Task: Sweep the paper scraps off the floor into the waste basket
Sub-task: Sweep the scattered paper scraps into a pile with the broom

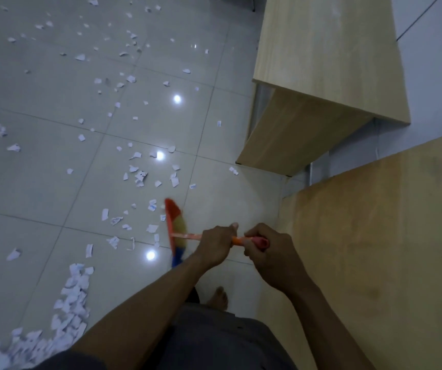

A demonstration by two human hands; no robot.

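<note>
The paper scraps (140, 177) lie all over the tiled floor (36, 188), from just beyond the broom to the far left corner of the view, thin in some patches and thicker in the middle near the bright light reflections. A good share is already gathered: a dense heap of scraps (70, 303) runs in a band along the near left, beside the person's left arm. I judge the job to be roughly in its first half, since the gathered heap is sizeable but most of the floor in view is yet to be cleared, and nothing has gone into a waste basket, which is not in view at all. The broom (176, 231), with an orange, yellow and blue head, is blurred and low over the floor just near of a cluster of scraps, its orange handle (190, 237) running right toward the hands. The left hand (216, 245) has its fingers wrapped round the handle lower down; the right hand (265, 252) is clenched round the handle's top end, close beside the left. A bare foot (218, 297) stands below the hands. To the right, a pale wooden cabinet (321, 76) stands far and a wooden panel (374, 236) near, with one scrap lying at the cabinet's near corner.
</note>
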